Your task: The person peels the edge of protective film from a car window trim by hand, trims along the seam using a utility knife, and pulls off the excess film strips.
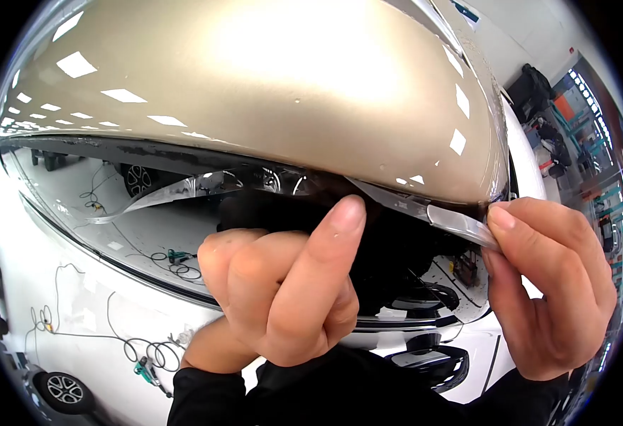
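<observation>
My right hand (549, 280) pinches the end of a narrow, see-through film strip (460, 221) between thumb and fingers. The strip runs along the lower edge of a glossy gold curved car panel (269, 85). My left hand (283, 284) is in front of the panel's lower edge, most fingers curled in and one finger pointing up to the strip. Whether that fingertip touches the film cannot be made out, and the inside of this hand is hidden. Farther left, a loose length of clear film (162, 193) hangs below the dark edge band (113, 148).
Below the gold panel is a glossy dark and white surface full of reflections. A green tool with a coiled cable (148, 370) and a wheel (64, 392) show at lower left. Shelving and equipment (588, 113) stand at far right.
</observation>
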A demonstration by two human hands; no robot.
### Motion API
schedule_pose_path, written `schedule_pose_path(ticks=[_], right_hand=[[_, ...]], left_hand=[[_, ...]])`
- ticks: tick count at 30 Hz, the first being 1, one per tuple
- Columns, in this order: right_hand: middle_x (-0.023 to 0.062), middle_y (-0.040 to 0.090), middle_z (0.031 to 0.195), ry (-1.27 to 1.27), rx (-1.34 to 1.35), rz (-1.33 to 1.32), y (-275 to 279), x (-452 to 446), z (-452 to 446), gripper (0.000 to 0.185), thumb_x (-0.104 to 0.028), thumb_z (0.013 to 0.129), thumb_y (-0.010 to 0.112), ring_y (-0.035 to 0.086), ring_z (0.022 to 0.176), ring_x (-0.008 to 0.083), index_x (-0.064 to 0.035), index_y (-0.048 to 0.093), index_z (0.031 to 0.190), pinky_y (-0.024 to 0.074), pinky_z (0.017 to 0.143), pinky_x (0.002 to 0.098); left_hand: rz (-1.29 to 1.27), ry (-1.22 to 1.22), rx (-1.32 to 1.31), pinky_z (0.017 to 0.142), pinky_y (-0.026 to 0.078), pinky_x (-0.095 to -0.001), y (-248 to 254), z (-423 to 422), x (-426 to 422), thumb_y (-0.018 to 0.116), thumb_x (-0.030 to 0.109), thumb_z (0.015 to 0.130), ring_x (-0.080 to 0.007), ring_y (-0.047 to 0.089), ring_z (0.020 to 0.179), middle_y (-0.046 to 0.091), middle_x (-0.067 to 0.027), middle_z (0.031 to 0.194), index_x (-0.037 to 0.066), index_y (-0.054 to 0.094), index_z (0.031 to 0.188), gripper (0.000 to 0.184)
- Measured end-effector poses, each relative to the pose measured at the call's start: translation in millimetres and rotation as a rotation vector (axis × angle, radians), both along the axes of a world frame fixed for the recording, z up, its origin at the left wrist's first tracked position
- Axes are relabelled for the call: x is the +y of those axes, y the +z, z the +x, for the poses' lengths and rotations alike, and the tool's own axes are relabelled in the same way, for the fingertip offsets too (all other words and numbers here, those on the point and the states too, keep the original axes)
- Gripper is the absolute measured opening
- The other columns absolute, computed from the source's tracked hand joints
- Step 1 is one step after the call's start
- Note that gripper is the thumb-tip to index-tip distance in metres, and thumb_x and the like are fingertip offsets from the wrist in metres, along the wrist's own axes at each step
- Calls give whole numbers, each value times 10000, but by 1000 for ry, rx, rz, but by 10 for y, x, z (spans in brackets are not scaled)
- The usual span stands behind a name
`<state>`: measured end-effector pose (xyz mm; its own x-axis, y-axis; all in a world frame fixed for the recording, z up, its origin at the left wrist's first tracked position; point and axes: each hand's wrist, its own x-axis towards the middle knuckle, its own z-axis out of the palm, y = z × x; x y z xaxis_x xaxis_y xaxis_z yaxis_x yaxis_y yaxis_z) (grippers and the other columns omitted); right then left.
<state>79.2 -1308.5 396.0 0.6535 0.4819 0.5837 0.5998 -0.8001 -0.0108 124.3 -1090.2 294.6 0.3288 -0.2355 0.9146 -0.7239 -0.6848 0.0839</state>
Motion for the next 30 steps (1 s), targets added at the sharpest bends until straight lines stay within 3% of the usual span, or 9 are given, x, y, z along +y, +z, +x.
schedule_pose_path(ticks=[8, 16, 30], right_hand=[[232, 695, 1021, -120, 121, -107, 219, 122, -91, 424, 190, 687, 733, 710, 869, 288, 59, 684, 1087, 576, 704, 328], [263, 688, 1003, -13, 121, -156, 252, -55, -41, 422, 197, 686, 722, 716, 847, 308, 88, 663, 1089, 573, 699, 325], [257, 690, 951, 17, 93, -127, 225, -160, -9, 409, 199, 671, 733, 717, 787, 292, 84, 657, 1055, 567, 638, 309]], left_hand=[[-20, 11, 89, 652, 356, -267, 23, -47, 3, 413, 85, 1014, -130, 426, 736, 505, -74, 896, -88, 506, 1313, 357], [3, 10, 125, 716, 432, -258, 56, -46, -29, 374, 40, 1021, -163, 513, 803, 538, -145, 1012, -91, 458, 1352, 366], [123, 61, 111, 724, 418, -278, 155, -59, -28, 409, 2, 1032, -191, 512, 826, 569, -137, 985, -40, 511, 1287, 278]])
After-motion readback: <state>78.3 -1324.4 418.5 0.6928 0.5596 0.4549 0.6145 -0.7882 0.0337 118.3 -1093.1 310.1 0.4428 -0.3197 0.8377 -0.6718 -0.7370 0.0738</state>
